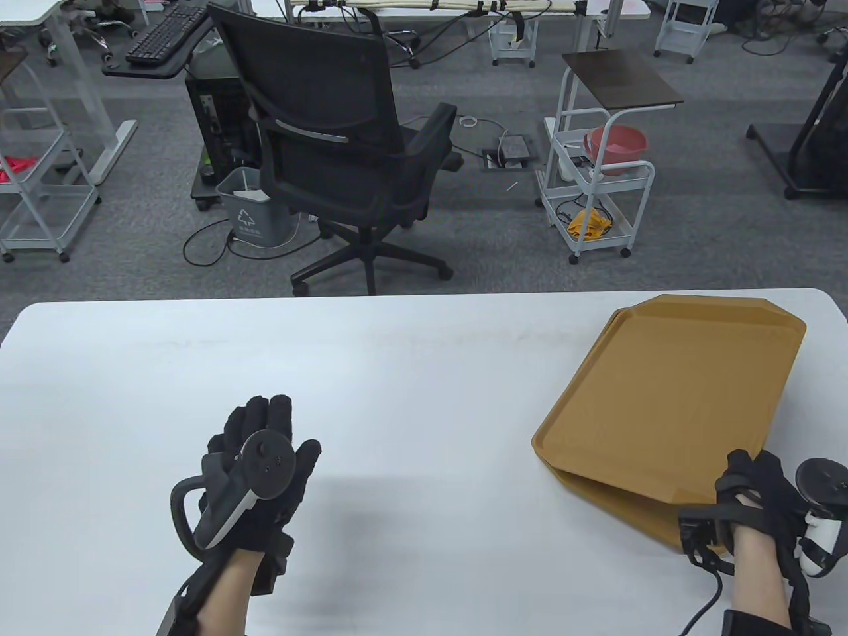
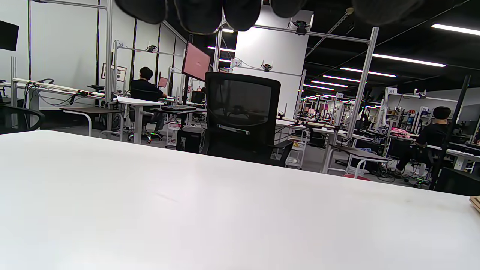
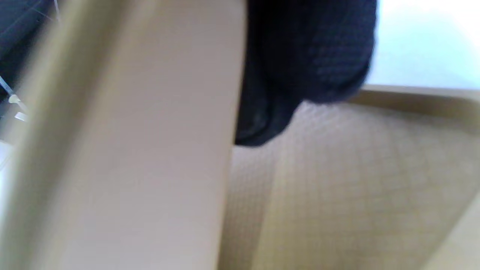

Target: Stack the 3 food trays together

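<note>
Tan food trays lie stacked at the table's right side. The top tray (image 1: 669,404) is tilted, its near edge raised off the tray beneath (image 1: 629,513). My right hand (image 1: 748,483) grips the top tray's near right corner. In the right wrist view a gloved finger (image 3: 307,56) presses on the textured tray surface (image 3: 356,180), seen close and blurred. I cannot tell how many trays lie underneath. My left hand (image 1: 265,430) is open and empty over the table's near left middle, far from the trays. Its fingertips (image 2: 198,15) hang in at the top of the left wrist view.
The white table (image 1: 397,371) spreads to the left of the trays. A tray corner (image 2: 475,202) shows at the left wrist view's right edge. A black office chair (image 1: 338,132) and a white cart (image 1: 596,185) stand on the floor beyond the table's far edge.
</note>
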Tool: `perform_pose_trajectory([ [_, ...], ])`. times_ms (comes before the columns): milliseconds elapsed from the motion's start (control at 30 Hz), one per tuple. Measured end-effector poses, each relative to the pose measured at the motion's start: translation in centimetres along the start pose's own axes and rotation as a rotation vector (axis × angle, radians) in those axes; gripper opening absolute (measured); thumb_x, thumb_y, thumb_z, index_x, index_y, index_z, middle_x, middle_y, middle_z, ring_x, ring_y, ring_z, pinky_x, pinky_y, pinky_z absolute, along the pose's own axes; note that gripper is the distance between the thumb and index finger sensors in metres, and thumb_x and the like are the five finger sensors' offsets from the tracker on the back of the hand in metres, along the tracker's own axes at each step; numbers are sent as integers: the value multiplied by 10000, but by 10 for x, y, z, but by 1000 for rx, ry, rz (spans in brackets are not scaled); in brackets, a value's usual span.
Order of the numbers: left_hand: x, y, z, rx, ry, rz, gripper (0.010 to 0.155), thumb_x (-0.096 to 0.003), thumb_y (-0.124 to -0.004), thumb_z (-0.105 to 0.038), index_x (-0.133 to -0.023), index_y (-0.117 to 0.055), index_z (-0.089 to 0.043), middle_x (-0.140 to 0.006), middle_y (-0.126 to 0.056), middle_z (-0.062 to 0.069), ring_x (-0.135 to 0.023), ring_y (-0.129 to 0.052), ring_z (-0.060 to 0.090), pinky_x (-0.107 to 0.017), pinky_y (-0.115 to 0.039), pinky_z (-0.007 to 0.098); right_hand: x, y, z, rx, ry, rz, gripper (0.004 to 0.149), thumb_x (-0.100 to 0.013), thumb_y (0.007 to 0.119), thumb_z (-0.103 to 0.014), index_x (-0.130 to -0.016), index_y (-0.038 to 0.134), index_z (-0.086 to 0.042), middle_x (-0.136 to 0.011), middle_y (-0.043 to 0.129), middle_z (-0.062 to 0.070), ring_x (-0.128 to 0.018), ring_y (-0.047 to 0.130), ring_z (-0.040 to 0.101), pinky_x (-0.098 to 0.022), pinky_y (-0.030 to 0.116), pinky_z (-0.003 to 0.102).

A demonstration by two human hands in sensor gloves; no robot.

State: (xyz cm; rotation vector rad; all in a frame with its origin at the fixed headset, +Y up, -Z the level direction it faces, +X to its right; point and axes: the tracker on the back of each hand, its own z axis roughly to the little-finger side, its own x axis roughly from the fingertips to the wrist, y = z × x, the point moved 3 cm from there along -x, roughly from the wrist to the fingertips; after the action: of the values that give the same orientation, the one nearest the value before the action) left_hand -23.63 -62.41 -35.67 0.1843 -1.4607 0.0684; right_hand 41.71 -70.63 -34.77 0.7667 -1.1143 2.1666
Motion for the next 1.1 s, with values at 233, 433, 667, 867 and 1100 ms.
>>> perform_pose_trajectory([
  [233, 1, -2, -2, -12, -1, 16, 763, -516, -579, -661, -1158, -322, -340, -1254, -349, 23, -1190, -470, 370, -826, -472, 627, -7, 1, 5, 276, 44, 48, 554, -578, 673, -316, -1053, 526, -70, -725, 906, 136, -419, 1035, 176, -354, 869, 325],
  [433, 1, -3, -4, -23, -3, 16, 764, -515, -578, -662, -1158, -318, -343, -1255, -333, 26, -1190, -473, 369, -828, -478, 623, -17, 10, 17, 658, 133, 71, 590, -581, 642, -354, -1089, 465, -112, -770, 864, 108, -505, 977, 172, -459, 824, 363],
  [667, 0, -8, -6, -50, 1, 30, 764, -515, -577, -663, -1159, -313, -347, -1256, -333, 23, -1190, -473, 367, -828, -481, 620, -28, 32, 39, 899, 180, 57, 583, -583, 640, -366, -1103, 455, -177, -827, 824, 94, -583, 920, 187, -549, 767, 396],
  [867, -2, -14, -7, -77, 8, 45, 765, -515, -577, -663, -1159, -312, -346, -1256, -332, 25, -1190, -474, 366, -828, -481, 619, -29, 43, 51, 969, 189, 60, 606, -576, 625, -447, -1121, 444, -255, -992, 637, 97, -773, 797, 232, -683, 654, 443],
  [1100, -2, -15, -8, -81, 9, 52, 764, -515, -577, -663, -1159, -311, -348, -1256, -334, 23, -1191, -474, 365, -829, -482, 619, -32, 43, 54, 887, 174, 22, 620, -578, 618, -382, -1130, 399, -203, -1041, 603, 82, -816, 760, 225, -734, 617, 441],
])
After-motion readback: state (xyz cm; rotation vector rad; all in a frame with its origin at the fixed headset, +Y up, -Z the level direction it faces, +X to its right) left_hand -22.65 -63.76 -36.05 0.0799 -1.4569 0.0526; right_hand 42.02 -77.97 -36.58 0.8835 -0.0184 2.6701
